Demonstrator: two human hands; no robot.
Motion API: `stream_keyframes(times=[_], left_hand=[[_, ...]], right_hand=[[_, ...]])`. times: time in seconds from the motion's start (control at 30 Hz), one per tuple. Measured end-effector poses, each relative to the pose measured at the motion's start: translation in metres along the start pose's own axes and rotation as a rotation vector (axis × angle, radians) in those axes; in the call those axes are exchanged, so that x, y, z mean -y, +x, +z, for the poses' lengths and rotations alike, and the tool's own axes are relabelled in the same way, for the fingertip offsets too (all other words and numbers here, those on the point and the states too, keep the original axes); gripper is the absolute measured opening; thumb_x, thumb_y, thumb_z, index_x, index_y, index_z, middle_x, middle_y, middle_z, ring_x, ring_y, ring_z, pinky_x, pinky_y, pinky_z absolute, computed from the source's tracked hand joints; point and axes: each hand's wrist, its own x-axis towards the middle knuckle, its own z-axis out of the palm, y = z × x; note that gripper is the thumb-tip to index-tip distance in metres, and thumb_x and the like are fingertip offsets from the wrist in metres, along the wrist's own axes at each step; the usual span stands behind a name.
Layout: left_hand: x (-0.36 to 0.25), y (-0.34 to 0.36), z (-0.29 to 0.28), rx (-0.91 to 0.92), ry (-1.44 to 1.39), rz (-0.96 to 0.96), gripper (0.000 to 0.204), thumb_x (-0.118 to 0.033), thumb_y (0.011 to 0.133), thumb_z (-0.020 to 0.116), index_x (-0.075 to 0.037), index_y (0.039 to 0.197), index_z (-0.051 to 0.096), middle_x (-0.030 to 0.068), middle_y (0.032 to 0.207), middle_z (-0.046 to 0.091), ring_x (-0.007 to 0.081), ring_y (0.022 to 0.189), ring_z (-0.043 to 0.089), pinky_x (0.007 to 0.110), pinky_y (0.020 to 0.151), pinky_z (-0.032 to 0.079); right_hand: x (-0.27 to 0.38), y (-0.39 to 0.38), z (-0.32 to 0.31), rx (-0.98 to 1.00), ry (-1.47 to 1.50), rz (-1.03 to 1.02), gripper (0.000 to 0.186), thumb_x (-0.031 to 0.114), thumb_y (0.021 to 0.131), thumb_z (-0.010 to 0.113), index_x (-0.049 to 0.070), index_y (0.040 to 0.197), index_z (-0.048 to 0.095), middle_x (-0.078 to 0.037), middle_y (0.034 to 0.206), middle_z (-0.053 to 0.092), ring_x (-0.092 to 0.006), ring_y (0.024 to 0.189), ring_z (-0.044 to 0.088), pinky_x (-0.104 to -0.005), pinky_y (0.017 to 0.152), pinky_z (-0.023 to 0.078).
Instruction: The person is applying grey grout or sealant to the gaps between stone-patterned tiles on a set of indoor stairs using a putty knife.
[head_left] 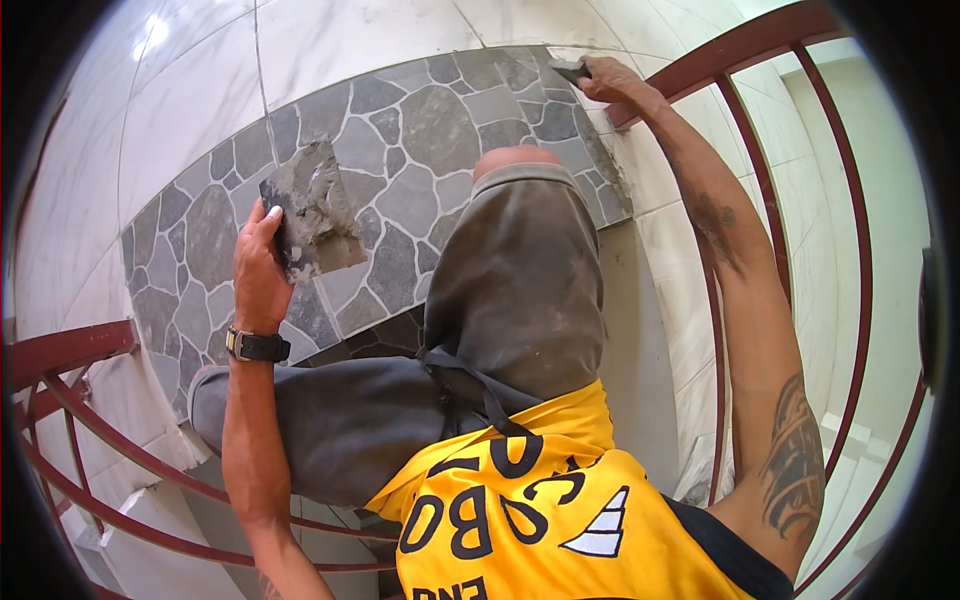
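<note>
My left hand point(262, 275) grips a dark flat board by its edge, thumb on top. A thick heap of wet grey mortar point(318, 205) covers most of that board, which is held above the stone-patterned tiles point(435, 130). At the far right, my right hand point(612, 80) is closed round a small dark flat-bladed tool point(570, 70). The tool's blade is at the corner where the patterned tiles meet the pale marbled tiles point(360, 35); its exact kind is too small to tell.
A dark red metal railing point(745, 45) runs close beside my right arm. Another red railing point(75, 350) curves round at the left, near my left forearm. My bent knee point(515, 157) rests over the patterned tiles. Beyond them stand pale marbled tiles.
</note>
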Motion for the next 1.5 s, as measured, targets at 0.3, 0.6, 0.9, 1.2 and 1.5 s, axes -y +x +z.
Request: stream_keyframes(times=[0.3, 0.6, 0.9, 1.2, 1.5], left_hand=[[0.003, 0.002, -0.005, 0.028, 0.016, -0.021, 0.05, -0.016, 0.095, 0.048, 0.003, 0.138, 0.035, 0.0088, 0.123, 0.054, 0.0156, 0.109, 0.055, 0.031, 0.094, 0.045], [0.001, 0.001, 0.004, 0.058, 0.015, -0.059, 0.052, -0.015, 0.095, 0.046, 0.004, 0.141, 0.031, 0.0101, 0.126, 0.053, 0.0166, 0.111, 0.054, 0.032, 0.096, 0.044], [-0.002, -0.009, 0.005, -0.067, -0.034, -0.051, 0.059, -0.016, 0.094, 0.049, 0.005, 0.143, 0.025, 0.0129, 0.135, 0.046, 0.0189, 0.12, 0.048, 0.033, 0.103, 0.038], [-0.007, -0.008, 0.015, -0.006, -0.04, -0.031, 0.038, -0.014, 0.094, 0.045, 0.004, 0.128, 0.043, 0.0076, 0.113, 0.059, 0.0138, 0.097, 0.059, 0.029, 0.086, 0.048], [0.005, 0.001, 0.0, -0.054, -0.009, -0.034, 0.05, -0.015, 0.094, 0.047, 0.004, 0.138, 0.034, 0.0098, 0.122, 0.054, 0.0168, 0.107, 0.055, 0.031, 0.094, 0.044]], right_hand=[[-0.013, -0.023, 0.04, 0.139, 0.052, -0.133, 0.033, 0.001, 0.073, 0.05, 0.002, 0.105, 0.059, -0.021, 0.092, 0.063, -0.0376, 0.09, 0.061, -0.0427, 0.079, 0.049], [-0.035, -0.14, 0.031, 0.176, 0.17, -0.273, 0.036, -0.005, 0.074, 0.051, 0.0, 0.109, 0.054, -0.019, 0.102, 0.058, -0.0375, 0.098, 0.055, -0.0428, 0.085, 0.046], [-0.016, -0.221, 0.012, 0.543, 0.107, -0.22, 0.038, -0.002, 0.07, 0.054, 0.002, 0.108, 0.056, -0.02, 0.095, 0.061, -0.0353, 0.09, 0.058, -0.0409, 0.076, 0.047], [-0.021, -0.169, -0.022, 0.319, 0.225, 0.188, 0.026, 0.016, 0.075, 0.052, 0.0, 0.093, 0.062, -0.025, 0.077, 0.062, -0.0384, 0.075, 0.062, -0.044, 0.07, 0.048], [-0.041, -0.109, 0.03, 0.236, 0.172, 0.178, 0.033, 0.019, 0.075, 0.054, 0.002, 0.103, 0.063, -0.026, 0.092, 0.065, -0.0385, 0.087, 0.064, -0.0416, 0.08, 0.05]])
